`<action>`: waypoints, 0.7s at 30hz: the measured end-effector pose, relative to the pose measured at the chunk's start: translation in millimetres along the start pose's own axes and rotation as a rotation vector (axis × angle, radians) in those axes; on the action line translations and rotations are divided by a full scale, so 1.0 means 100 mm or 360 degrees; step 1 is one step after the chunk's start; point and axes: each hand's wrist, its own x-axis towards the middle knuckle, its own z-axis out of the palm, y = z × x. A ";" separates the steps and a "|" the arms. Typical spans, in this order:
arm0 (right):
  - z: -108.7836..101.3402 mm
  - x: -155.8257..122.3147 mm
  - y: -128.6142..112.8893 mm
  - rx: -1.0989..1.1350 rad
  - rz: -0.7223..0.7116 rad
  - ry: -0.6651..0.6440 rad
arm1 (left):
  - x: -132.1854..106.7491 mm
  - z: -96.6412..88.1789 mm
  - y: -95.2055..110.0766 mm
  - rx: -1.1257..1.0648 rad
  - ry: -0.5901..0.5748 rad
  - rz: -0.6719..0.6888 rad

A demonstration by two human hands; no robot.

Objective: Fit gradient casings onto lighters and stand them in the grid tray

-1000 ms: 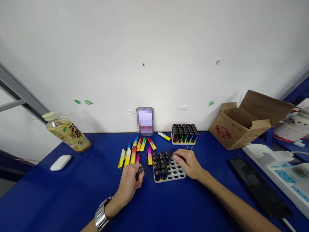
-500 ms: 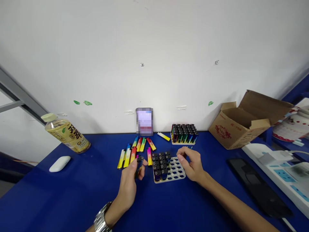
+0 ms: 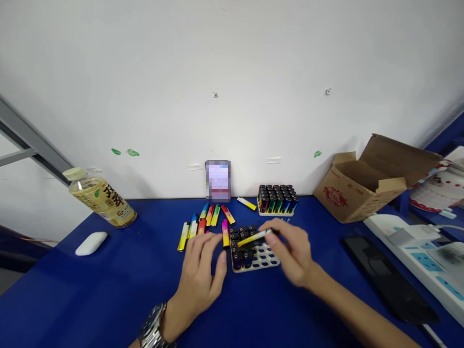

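Note:
My right hand (image 3: pixel 295 253) pinches a yellow lighter (image 3: pixel 253 238) and holds it lying sideways just above a white slotted tray (image 3: pixel 266 259), whose left columns hold several black-capped lighters. My left hand (image 3: pixel 203 270) hovers with its fingers spread beside the tray's left edge and holds nothing, near a row of several colourful loose lighters (image 3: pixel 203 224) lying on the blue table (image 3: pixel 108 299). A second tray (image 3: pixel 277 199), full of lighters, stands by the wall.
A tea bottle (image 3: pixel 101 198) lies at the far left with a white oval case (image 3: pixel 90 243) in front of it. A phone (image 3: pixel 218 181) leans on the wall. An open cardboard box (image 3: pixel 369 181), a black flat object (image 3: pixel 387 280) and a white power strip (image 3: pixel 420 261) stand at right.
The lighter that my left hand held has passed to my right hand, which now holds it over the tray. My left hand has opened and moved forward.

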 end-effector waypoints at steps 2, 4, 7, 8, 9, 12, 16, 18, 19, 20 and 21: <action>-0.17 0.04 0.19 -0.0016 0.0058 -0.0090 | 0.02 0.05 -0.12 0.0385 -0.0022 -0.0154; -0.27 0.04 0.34 -0.0050 0.0070 -0.0250 | 0.02 0.11 -0.23 0.0630 -0.0162 -0.0233; -0.25 -0.04 0.47 -0.0139 -0.0016 -0.0500 | -0.03 0.19 -0.32 0.0723 -0.0331 -0.0187; -0.21 -0.08 0.48 -0.0187 -0.0053 -0.0566 | -0.05 0.21 -0.32 0.0710 -0.0356 -0.0156; -0.17 -0.11 0.48 -0.0249 -0.0095 -0.0624 | -0.07 0.22 -0.31 0.0682 -0.0374 -0.0125; -0.07 -0.13 0.42 -0.0509 -0.0204 -0.0776 | -0.10 0.24 -0.26 0.0555 -0.0426 -0.0017; -0.08 -0.03 0.26 -0.0893 -0.0152 -0.1006 | -0.08 0.24 -0.20 0.0533 -0.0482 0.0020; -0.10 0.02 0.19 -0.1006 -0.0083 -0.1059 | -0.07 0.23 -0.18 0.0630 -0.0464 -0.0020; -0.10 0.04 0.17 -0.1028 -0.0051 -0.1056 | -0.07 0.22 -0.18 0.0680 -0.0453 -0.0035; -0.11 0.06 0.17 -0.1017 -0.0020 -0.1043 | -0.07 0.22 -0.17 0.0721 -0.0448 -0.0041; -0.11 0.08 0.18 -0.0967 0.0011 -0.1028 | -0.07 0.22 -0.17 0.0752 -0.0454 -0.0039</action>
